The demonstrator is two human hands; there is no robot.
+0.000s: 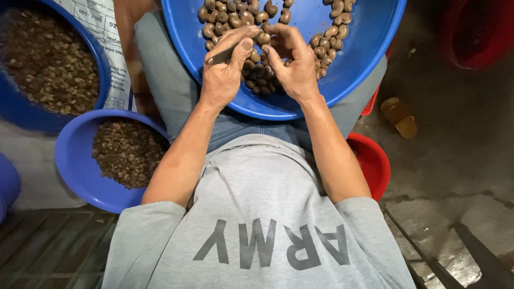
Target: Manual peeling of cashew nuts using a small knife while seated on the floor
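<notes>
The wide basin (369, 48) rests on the person's lap. In it lie nuts (326, 45). Left of the basin sits a bowl (75, 160) of shell bits; behind that, another tub (16, 107). Right of the basin, below its rim, sits a small bowl (375, 160).

- A brown cashew nut (263, 38), kidney-shaped and dull-skinned, is pinched between the fingertips of both hands, just above the heap in the basin.
- A small dark tool (220, 55), short and flat, lies slanted under the left thumb, its tip pointing toward the nut.
- Unshelled brown nuts (327, 40) lie loose in the big blue basin (369, 48) on the person's lap, piled at its near side.
</notes>
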